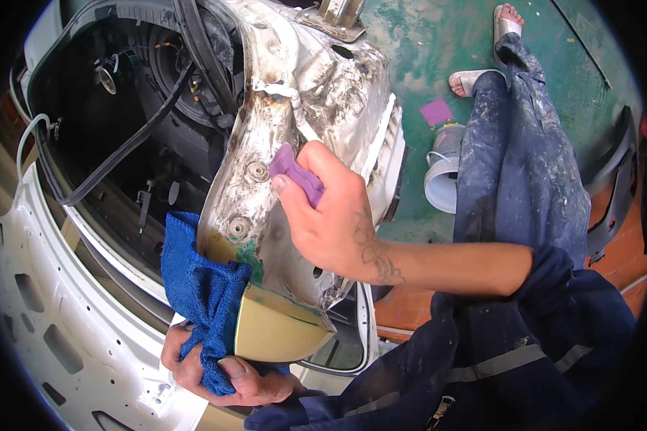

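My left hand (226, 377) is closed around a bunched blue cloth (201, 280), at the lower edge of a car body. Next to it is a curved panel corner (280, 327) with a smooth pale-yellow surface. My right hand (331, 215) pinches a folded purple piece of sandpaper (298, 176) between thumb and fingers. That sandpaper is over the scuffed, stained white metal (255, 136) of the car body, close to a round fitting (257, 172). Whether it touches the metal, I cannot tell. A green smear (250, 260) shows on the metal above the yellow panel.
The dark car opening (122, 122) with loose black seal strips lies left, beside a white panel with cutouts (65, 345). On the green floor are a white bucket (442, 185) and a purple sheet (436, 111). My legs (510, 158) and a black curved trim piece (615, 187) are right.
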Action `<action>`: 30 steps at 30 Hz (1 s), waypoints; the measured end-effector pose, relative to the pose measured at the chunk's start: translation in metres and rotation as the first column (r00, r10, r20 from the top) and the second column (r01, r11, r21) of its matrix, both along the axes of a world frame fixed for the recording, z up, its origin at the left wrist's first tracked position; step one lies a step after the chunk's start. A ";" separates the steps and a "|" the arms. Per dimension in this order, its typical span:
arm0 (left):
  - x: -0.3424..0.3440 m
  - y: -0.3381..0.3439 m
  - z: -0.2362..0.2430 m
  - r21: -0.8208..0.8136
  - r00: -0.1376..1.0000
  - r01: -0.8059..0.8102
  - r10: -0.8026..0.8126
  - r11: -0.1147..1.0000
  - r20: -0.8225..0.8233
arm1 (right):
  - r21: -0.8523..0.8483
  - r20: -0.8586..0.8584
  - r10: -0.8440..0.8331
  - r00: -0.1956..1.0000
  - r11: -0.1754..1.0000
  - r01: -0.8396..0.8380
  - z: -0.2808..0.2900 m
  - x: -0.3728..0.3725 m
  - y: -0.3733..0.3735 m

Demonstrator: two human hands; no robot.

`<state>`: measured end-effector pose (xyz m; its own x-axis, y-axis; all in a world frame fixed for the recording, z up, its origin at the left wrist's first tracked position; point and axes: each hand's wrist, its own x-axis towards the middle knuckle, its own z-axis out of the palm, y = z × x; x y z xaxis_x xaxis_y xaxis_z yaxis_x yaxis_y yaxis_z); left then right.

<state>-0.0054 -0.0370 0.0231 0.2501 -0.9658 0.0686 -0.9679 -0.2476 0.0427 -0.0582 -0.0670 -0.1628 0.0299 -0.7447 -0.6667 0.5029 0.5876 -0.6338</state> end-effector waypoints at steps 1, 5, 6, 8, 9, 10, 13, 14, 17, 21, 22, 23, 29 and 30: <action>-0.002 0.001 -0.008 -0.022 1.000 0.002 -0.003 1.000 -0.006 | -0.023 -0.025 0.010 1.000 1.000 -0.010 -0.015 0.003 -0.004; 0.002 0.000 0.001 0.072 0.993 0.039 -0.047 0.997 0.104 | 0.031 -0.085 -0.002 0.996 0.999 0.004 -0.014 0.008 -0.018; 0.002 0.002 -0.003 0.032 0.997 0.027 -0.029 0.999 0.075 | 0.032 -0.052 0.008 0.999 0.999 -0.006 -0.012 0.004 -0.013; -0.002 0.000 -0.011 -0.026 1.000 0.008 -0.008 1.000 0.017 | 0.029 -0.071 -0.006 0.997 1.000 0.008 -0.017 0.004 -0.015; -0.001 0.000 -0.009 -0.028 0.998 -0.001 0.003 1.000 0.056 | 0.020 -0.119 -0.018 0.993 1.000 0.020 -0.024 0.009 -0.022; -0.001 0.003 -0.006 -0.016 0.998 0.001 0.000 1.000 0.056 | 0.009 -0.165 -0.029 0.986 0.999 0.031 -0.027 0.012 -0.025; -0.001 0.002 -0.006 -0.031 0.999 -0.023 0.025 0.999 0.048 | -0.002 -0.041 0.046 0.998 0.999 -0.046 -0.013 -0.003 -0.006; 0.000 0.001 -0.004 -0.045 0.995 -0.028 0.032 0.999 0.096 | 0.004 -0.001 0.052 0.999 0.999 -0.052 -0.008 -0.008 -0.003; -0.003 -0.002 -0.020 -0.247 0.975 -0.189 0.212 0.950 0.068 | -0.043 -0.078 0.017 0.997 0.999 -0.020 -0.030 0.002 -0.014; -0.001 -0.012 -0.025 -0.261 0.976 -0.193 0.212 0.946 0.047 | -0.175 0.199 0.067 0.978 0.984 -0.032 -0.001 -0.021 0.004; 0.000 -0.012 -0.020 -0.183 0.979 -0.191 0.201 0.964 0.037 | -0.241 0.185 0.040 0.982 0.970 0.006 0.001 -0.013 0.010; 0.003 -0.017 -0.016 -0.102 0.983 -0.182 0.185 0.978 0.020 | -0.308 0.167 0.004 0.986 0.950 0.048 0.001 -0.004 0.008; 0.018 -0.046 -0.007 0.239 0.968 -0.118 0.165 0.964 -0.188 | -0.419 0.115 -0.026 0.993 0.905 0.073 0.006 0.005 0.002; 0.019 -0.048 -0.008 0.256 0.973 -0.106 0.153 0.961 -0.173 | -0.440 0.110 0.003 0.994 0.897 0.046 0.003 0.002 0.002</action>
